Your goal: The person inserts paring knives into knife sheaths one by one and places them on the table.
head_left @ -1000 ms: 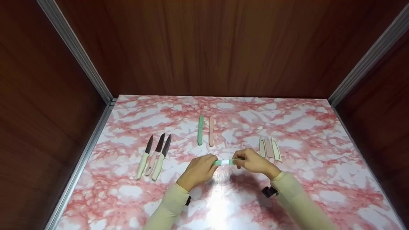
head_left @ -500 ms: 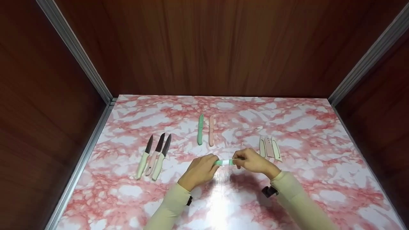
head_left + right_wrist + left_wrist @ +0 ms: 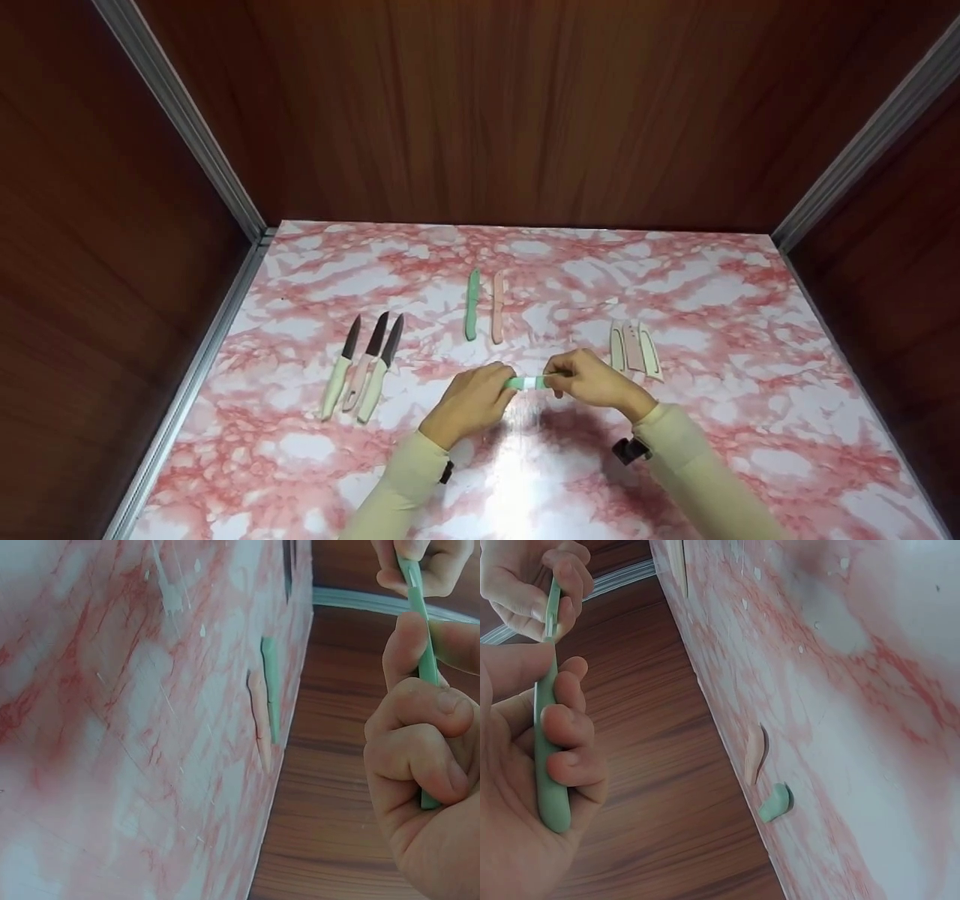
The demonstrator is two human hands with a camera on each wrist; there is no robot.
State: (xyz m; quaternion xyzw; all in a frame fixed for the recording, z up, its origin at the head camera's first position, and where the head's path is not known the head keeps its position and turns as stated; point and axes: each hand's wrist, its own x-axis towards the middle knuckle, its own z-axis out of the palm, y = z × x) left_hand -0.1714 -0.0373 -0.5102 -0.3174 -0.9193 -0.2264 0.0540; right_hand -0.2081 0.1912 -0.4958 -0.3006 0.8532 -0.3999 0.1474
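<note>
My left hand [image 3: 472, 397] grips the green handle of a knife [image 3: 553, 802], with the fingers curled round it in the left wrist view. My right hand [image 3: 589, 382] holds a slim green sheath [image 3: 427, 666] at the other end. Between the two green parts, a short pale stretch of blade [image 3: 530, 382] shows in the head view. Both hands meet over the middle of the table, above its surface. The fingers cover much of the handle and sheath.
Three bare knives with dark blades [image 3: 367, 367] lie left on the marbled table [image 3: 300, 450]. A green sheathed knife [image 3: 472, 304] and a pink one [image 3: 497, 307] lie behind the hands. Three loose sheaths [image 3: 634, 349] lie right. Wooden walls [image 3: 480, 112] enclose the back and sides.
My left hand has shifted slightly right towards the right hand. The pale stretch between handle and sheath looks a little shorter. The things on the table have stayed put.
</note>
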